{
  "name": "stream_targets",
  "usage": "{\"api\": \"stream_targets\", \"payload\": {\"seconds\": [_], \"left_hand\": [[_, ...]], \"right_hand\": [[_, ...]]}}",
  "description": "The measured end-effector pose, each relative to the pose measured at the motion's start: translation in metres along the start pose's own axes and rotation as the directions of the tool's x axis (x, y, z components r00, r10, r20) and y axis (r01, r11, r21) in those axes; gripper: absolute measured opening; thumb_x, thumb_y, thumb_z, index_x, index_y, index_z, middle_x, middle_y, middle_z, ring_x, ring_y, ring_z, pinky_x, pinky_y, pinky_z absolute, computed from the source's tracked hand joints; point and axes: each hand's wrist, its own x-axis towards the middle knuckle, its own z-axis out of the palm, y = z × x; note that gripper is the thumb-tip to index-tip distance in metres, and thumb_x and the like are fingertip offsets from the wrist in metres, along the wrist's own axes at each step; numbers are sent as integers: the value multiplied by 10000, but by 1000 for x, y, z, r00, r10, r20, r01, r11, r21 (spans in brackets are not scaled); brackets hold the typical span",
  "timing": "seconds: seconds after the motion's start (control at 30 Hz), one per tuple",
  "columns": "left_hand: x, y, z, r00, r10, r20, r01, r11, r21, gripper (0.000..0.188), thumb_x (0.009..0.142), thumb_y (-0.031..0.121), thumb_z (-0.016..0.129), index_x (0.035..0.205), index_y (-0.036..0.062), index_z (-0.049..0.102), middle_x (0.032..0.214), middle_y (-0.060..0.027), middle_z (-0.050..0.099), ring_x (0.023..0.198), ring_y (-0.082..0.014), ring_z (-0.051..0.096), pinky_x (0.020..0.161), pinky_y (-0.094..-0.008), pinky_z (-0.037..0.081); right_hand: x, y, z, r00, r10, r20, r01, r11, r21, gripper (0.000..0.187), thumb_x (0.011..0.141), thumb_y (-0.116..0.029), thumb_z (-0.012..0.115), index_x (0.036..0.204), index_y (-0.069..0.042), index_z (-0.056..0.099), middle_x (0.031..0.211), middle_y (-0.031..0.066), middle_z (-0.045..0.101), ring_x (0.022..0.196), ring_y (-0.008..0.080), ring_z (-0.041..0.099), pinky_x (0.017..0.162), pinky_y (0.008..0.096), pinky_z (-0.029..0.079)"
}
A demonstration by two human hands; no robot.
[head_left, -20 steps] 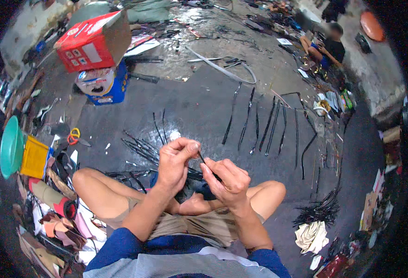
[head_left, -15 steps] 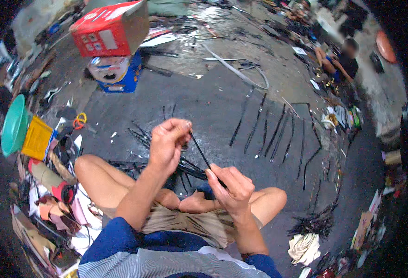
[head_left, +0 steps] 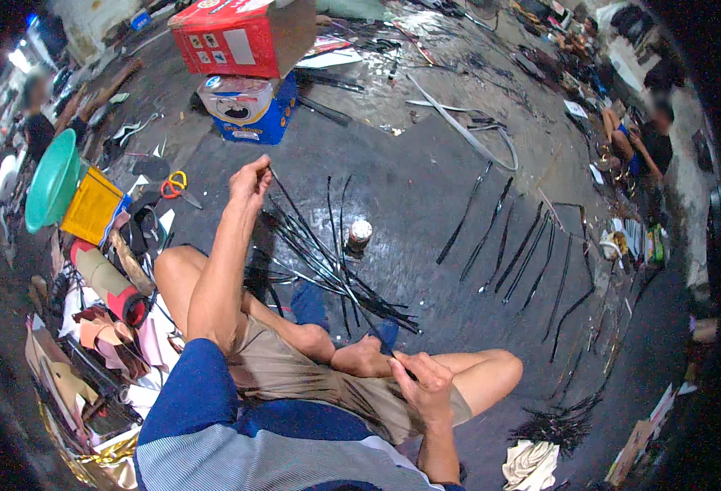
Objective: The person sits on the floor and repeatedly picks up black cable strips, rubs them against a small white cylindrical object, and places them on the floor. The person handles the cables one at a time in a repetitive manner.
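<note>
Tension is the thing to watch: a long thin black strip (head_left: 327, 262) runs taut between the two hands, its upper end pinched in the fingertips of the left hand (head_left: 251, 182), raised out over the floor, its lower end clamped in the closed right hand (head_left: 423, 383) down by the crossed legs. Both grips look small for the pull on them (fingertips only at the top), so the likeliest failure, as I judge it, is the strip slipping free at the left end and whipping back toward the bare knee or the face. A second risk lies just beneath the line: a loose heap of similar black strips (head_left: 327, 274) sits on the floor in front of the legs, and a sagging strip could snag in it and drag several along. A small white-topped jar (head_left: 360, 233) stands just beside that heap, near enough to be tipped by a sweep of the strip. Scissors with red and yellow handles (head_left: 175, 185) lie on the floor to the left, well apart.
</note>
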Motion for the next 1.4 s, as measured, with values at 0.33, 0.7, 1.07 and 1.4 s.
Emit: {"api": "stream_targets", "payload": {"seconds": [0.33,0.7,1.07,1.4], "left_hand": [[43,-63,-63,898,275,-344,-41,830,556,179,880,90,773,929,-34,652,766,-101,636,620,-192,610,532,-330,482],[-144,-259,142,674,132,727,-704,416,576,153,796,111,752,906,26,689,846,-140,658,806,-289,662,750,-405,530],[-134,-413,223,563,-263,783,-826,-154,542,488,785,126,761,1220,43,557,1110,-177,640,1003,-400,689,846,-493,592],[-92,-427,216,488,-348,800,-871,-245,425,414,881,136,668,1261,70,518,1066,-198,671,897,-398,725,755,-505,600]], "right_hand": [[-25,63,25,959,253,127,-260,965,40,132,880,-154,769,940,-38,750,805,142,698,693,317,685,623,399,537],[5,119,50,669,738,82,-743,664,88,578,816,-379,864,1258,-55,683,768,153,711,657,207,694,629,345,554],[-5,141,56,665,742,-85,-729,669,141,499,857,-305,826,1271,-70,677,742,106,701,645,181,671,640,334,557],[10,138,60,675,737,-38,-725,673,146,513,843,-288,836,1270,-61,664,783,118,719,660,210,696,658,348,568]]}}
